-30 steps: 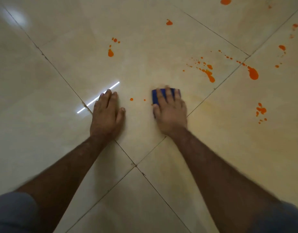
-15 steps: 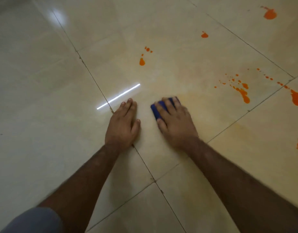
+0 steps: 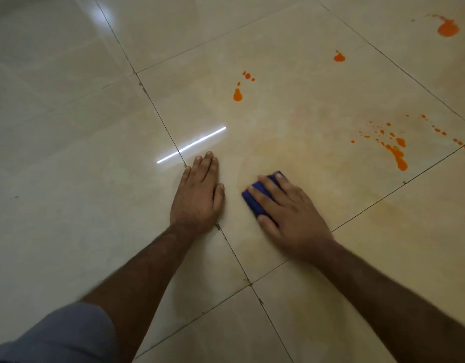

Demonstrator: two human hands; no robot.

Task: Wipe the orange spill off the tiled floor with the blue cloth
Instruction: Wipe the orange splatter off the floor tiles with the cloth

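Left hand [image 3: 198,191] flat on the tiled floor [image 3: 69,153], fingers straight, as before; right hand [image 3: 286,213] pressing the blue cloth [image 3: 255,196] with straight fingers, now closer to the left hand than a second ago; beyond, orange spill [image 3: 397,154] untouched, faint orange smear [image 3: 291,153] nearer

The blue cloth [image 3: 257,199] is lying folded flat on the glossy beige tiled floor [image 3: 69,179], mostly covered. Orange spill [image 3: 397,153] is sitting in splatters at its two o'clock, smaller drops at twelve.
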